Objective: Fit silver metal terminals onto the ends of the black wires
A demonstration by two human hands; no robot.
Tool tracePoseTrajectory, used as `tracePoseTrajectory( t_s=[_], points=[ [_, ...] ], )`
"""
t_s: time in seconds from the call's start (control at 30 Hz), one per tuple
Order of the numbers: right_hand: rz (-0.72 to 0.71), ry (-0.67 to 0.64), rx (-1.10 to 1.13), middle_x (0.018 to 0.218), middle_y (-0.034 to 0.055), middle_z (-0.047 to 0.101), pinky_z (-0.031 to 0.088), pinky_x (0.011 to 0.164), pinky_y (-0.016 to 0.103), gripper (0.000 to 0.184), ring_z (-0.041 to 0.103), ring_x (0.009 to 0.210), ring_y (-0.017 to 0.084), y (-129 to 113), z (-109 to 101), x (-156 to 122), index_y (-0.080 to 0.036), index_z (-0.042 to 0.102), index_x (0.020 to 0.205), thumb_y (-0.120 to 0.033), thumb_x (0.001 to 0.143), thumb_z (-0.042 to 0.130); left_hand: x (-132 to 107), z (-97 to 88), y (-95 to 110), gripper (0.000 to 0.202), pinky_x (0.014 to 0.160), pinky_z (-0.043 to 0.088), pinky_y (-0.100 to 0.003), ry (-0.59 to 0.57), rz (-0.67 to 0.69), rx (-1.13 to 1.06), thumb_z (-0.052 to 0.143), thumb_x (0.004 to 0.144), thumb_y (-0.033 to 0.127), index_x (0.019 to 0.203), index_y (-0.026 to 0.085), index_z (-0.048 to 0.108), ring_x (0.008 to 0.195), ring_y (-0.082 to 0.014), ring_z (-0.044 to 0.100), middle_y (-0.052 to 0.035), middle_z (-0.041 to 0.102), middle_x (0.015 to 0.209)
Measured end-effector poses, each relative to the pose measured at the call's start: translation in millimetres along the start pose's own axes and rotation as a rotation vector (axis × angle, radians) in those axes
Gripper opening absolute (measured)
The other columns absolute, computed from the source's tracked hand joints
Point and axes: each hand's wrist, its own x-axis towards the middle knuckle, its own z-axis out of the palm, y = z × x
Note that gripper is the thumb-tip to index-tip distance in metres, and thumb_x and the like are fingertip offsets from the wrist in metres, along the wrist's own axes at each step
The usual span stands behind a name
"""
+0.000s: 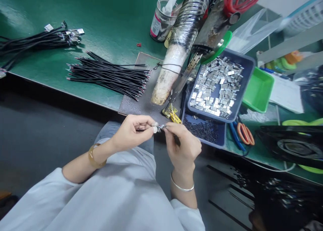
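Observation:
My left hand [133, 130] is closed in a pinch on a short black cable [139, 130], with white covers on the fingertips. At the cable's end, between my two hands, is a small metal connector [160, 127]; its details are too small to tell. My right hand [182, 140] pinches the other side of this connector with thumb and forefinger. Both hands are held just in front of the bench edge, above my lap. Just beyond them lie a yellow piece [175, 117] and the tip of a soldering iron [174, 95], beside a wrapped white hose [165, 79].
Black cables with stripped ends [108, 74] lie on the green bench [106, 19]; cables with USB plugs [72, 36] lie farther left. At right are a tray of metal plug shells [248, 64], a lower blue tray [222, 137], a green bin [258, 89] and orange-handled scissors [245, 134].

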Motion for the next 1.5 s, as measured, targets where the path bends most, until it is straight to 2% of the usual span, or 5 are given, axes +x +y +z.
tracePoseTrajectory(
  t_s=[0.27,0.47,0.8,1.13,1.5],
  points=[
    [0.2,0.512,0.041,0.07,-0.0058,0.069,0.048,0.04,0.017,0.013,0.062,0.045,0.008,-6,3,-11,-0.022,0.067,0.104,-0.015,0.093,0.066,0,8.1,-4,0.016,0.053,0.047,-0.018,0.165,-0.016,-0.027,0.069,0.08,0.023,0.074,0.011,0.078,0.057,-0.0098,0.054,-0.0039,0.069,0.066],
    [0.017,0.201,-0.172,0.099,0.0051,0.081,0.064,0.074,0.021,0.016,0.08,0.085,0.017,-7,15,-10,-0.019,0.067,0.097,-0.007,0.088,0.072,3,10.9,-9,0.017,0.052,0.044,-0.017,0.218,0.067,0.067,0.064,0.083,0.02,0.076,0.011,0.077,0.055,-0.0088,0.053,-0.0028,0.068,0.065],
    [0.239,0.26,0.047,0.108,0.0072,0.081,0.066,0.071,0.025,0.011,0.08,0.091,0.019,1,34,-10,-0.021,0.063,0.096,-0.013,0.091,0.068,23,17.4,-9,0.015,0.044,0.03,-0.015,0.344,0.178,0.186,0.062,0.081,0.013,0.071,0.013,0.074,0.047,-0.0042,0.036,0.0052,0.052,0.053],
    [0.183,0.269,0.036,0.107,0.0057,0.081,0.066,0.081,0.03,0.016,0.079,0.093,0.019,-1,28,2,-0.023,0.066,0.09,-0.009,0.086,0.073,25,12.9,-10,0.012,0.044,0.033,-0.015,0.363,0.338,0.309,0.065,0.083,0.011,0.075,0.013,0.075,0.045,-0.0033,0.042,0.0016,0.068,0.061],
    [0.194,0.209,0.032,0.1,0.0038,0.081,0.065,0.069,0.026,0.012,0.08,0.084,0.018,2,21,-10,-0.023,0.065,0.093,-0.013,0.089,0.07,19,12.9,-11,0.014,0.043,0.032,-0.016,0.307,0.219,0.313,0.063,0.081,0.014,0.074,0.013,0.075,0.047,-0.0051,0.047,0.0011,0.068,0.06]
  ],
)
